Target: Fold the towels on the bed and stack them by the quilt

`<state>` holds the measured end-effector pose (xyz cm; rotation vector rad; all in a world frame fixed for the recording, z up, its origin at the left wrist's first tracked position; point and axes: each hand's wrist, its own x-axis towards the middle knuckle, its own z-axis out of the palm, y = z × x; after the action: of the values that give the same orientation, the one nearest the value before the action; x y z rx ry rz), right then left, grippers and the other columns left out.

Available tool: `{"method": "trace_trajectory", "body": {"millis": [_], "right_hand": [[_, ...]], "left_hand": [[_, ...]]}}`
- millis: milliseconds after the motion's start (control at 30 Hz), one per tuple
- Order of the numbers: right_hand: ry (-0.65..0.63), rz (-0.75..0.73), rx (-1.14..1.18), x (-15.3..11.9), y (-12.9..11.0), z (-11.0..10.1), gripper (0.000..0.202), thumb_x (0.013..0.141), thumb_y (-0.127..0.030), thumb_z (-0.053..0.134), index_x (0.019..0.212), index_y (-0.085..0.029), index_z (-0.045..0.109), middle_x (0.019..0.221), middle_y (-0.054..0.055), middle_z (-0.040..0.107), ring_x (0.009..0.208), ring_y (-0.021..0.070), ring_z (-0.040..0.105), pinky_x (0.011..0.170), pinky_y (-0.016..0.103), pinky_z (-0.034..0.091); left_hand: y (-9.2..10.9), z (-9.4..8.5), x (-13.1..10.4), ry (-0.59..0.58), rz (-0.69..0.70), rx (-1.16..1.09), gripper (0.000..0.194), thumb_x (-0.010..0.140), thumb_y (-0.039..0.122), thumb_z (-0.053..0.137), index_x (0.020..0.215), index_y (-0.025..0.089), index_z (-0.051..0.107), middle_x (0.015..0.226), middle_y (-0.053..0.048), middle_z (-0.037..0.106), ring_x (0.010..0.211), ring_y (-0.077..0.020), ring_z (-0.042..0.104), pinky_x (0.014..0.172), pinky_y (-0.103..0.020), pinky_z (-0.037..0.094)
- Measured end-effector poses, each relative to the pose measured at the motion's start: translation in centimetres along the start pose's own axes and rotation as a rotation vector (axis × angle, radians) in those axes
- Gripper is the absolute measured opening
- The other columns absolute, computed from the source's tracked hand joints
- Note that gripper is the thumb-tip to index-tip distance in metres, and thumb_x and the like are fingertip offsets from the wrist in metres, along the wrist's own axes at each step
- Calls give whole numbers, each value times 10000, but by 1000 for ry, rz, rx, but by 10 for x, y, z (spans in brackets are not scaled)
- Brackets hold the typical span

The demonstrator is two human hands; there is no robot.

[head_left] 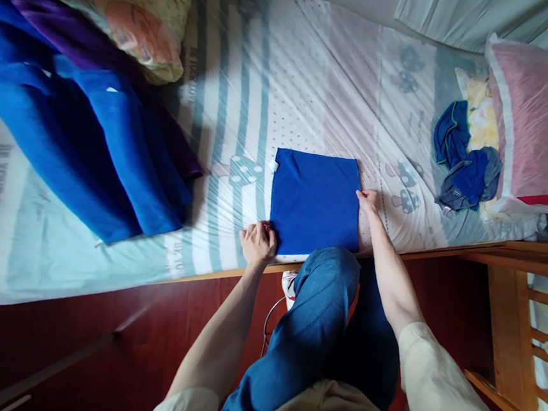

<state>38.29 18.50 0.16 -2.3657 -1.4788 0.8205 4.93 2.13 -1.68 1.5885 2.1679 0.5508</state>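
Observation:
A blue square cloth [316,203] lies spread flat on the bed near its front edge, with a small white tag on its left side. My left hand [258,242] is at the cloth's lower left corner, its fingers curled against the cloth's edge. On the opposite side, my right hand [368,201] pinches the right edge of the cloth between thumb and fingers. The cloth's front edge is partly hidden by my knee.
Blue cloths [116,147] and a purple cloth [82,35] lie on the bed [235,100] at the left, beside a yellow pillow [146,21]. At the right are crumpled blue clothes [468,174], a pink pillow [535,126] and a wooden rail [514,255].

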Motion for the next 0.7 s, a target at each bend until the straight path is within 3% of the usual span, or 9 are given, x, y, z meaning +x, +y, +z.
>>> {"method": "trace_trajectory", "body": {"millis": [100,200,300,367,467,567,700], "right_hand": [[97,-7,-88,-11,-13,-1,272,978,-296,577,1110,-127,746,1196,202,744,1181,311,692,1086,471,518],[219,-208,-187,-27,-39,7,408,1014,-219,471,1371,-131,648,1510,226,572,1425,327,533,1214,541,404],[84,-539,-254,-30,-64,26,526,1059,-262,420,1575,-185,486,1697,144,381,1582,287,339,1309,524,276],[-11,-663,-282,-21,-70,38,569,1080,-339,416,1630,-194,416,1734,113,324,1627,270,248,1341,512,209],[31,-584,-272,6,-60,45,629,1101,-439,352,1663,-157,353,1744,142,297,1647,281,192,1344,553,164],[118,-455,-274,29,-46,38,662,1108,-444,289,1677,-107,303,1752,188,250,1656,308,155,1332,609,136],[120,-539,-301,17,-55,31,686,1090,-401,355,1695,-97,245,1776,177,167,1668,331,62,1334,634,81]], "left_hand": [[0,0,-1,1,8,1,219,948,268,438,994,187,636,944,-161,716,981,-337,607,949,-481,364],[-1,1,-1,6,27,8,216,949,264,440,992,187,637,953,-159,719,977,-333,609,944,-476,365],[-2,2,-2,14,32,25,219,948,258,441,994,182,642,962,-161,719,966,-329,609,935,-474,369],[-3,3,-2,16,30,40,223,948,255,440,993,178,644,965,-164,719,956,-328,609,930,-475,372],[-3,3,-3,16,29,48,217,949,249,441,989,181,644,978,-161,723,954,-322,611,931,-472,374],[-3,3,-3,9,30,35,200,944,242,456,992,188,642,1012,-159,729,973,-319,611,942,-469,373],[-3,2,-3,2,11,19,189,935,235,465,989,193,642,1008,-155,728,979,-318,608,948,-469,373]]}}
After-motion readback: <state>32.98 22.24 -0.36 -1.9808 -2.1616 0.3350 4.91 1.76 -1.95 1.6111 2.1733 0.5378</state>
